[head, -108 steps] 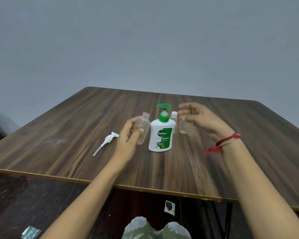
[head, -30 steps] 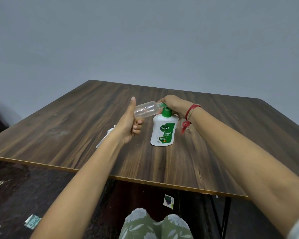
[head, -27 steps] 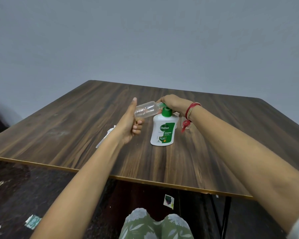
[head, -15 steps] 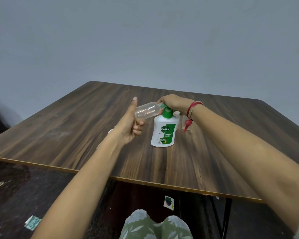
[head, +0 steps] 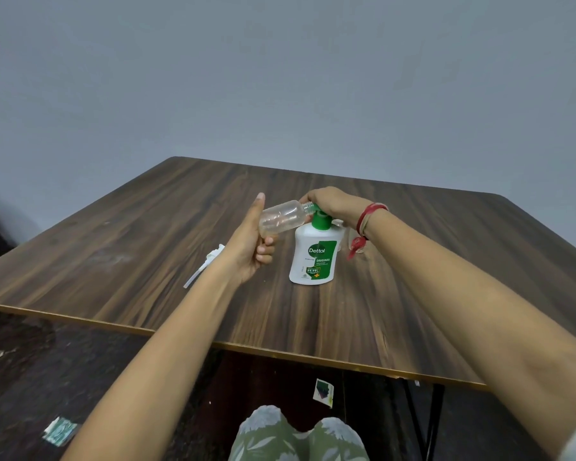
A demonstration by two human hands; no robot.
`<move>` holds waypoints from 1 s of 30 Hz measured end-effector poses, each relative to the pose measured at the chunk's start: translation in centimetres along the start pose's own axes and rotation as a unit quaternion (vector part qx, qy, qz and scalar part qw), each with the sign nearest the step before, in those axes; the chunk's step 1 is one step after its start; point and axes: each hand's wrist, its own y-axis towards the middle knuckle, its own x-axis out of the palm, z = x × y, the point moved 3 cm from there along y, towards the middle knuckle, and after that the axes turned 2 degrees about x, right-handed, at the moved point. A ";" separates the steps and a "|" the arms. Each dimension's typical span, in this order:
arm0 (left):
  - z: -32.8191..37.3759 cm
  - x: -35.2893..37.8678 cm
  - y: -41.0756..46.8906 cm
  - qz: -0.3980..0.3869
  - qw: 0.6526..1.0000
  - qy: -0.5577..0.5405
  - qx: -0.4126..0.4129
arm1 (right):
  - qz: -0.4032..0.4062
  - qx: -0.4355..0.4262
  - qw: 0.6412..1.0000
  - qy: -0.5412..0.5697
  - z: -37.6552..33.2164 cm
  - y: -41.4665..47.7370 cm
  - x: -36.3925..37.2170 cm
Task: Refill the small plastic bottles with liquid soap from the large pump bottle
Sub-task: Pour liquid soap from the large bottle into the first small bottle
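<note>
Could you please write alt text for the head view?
The left hand holds a small clear bottle tilted, mouth at the spout of a white pump bottle whose green top the right hand grips, on a wooden table.

Tilted small bottle [head: 281, 221] in left hand [head: 246, 247], mouth at the pump bottle [head: 313, 257], right hand [head: 330, 202] atop its pump.

Pump bottle [head: 314, 257] label: "Dettol", "ORIGINAL", "99.99%"
</note>
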 end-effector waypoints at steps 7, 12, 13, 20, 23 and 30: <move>0.3 0.3 0.0 0.024 0.999 0.018 0.024 | -0.003 -0.002 1.000 0.001 0.2 0.3 -0.2; 0.1 0.5 0.1 0.021 1.000 0.020 0.008 | -0.015 0.000 1.000 -0.008 -0.4 -0.2 -0.8; 0.2 0.5 0.2 0.026 0.999 0.017 0.008 | -0.013 -0.002 1.000 -0.005 -0.3 -0.1 -0.8; 0.1 0.4 0.3 0.034 0.999 0.012 0.004 | -0.013 -0.001 1.000 0.027 0.0 0.3 -0.5; 0.5 0.6 0.5 0.041 0.999 0.013 0.012 | -0.012 -0.008 1.000 0.015 -0.2 0.6 -0.7; 0.2 0.7 0.2 0.043 0.999 0.006 0.005 | -0.006 0.003 1.000 0.026 -0.1 0.7 -0.6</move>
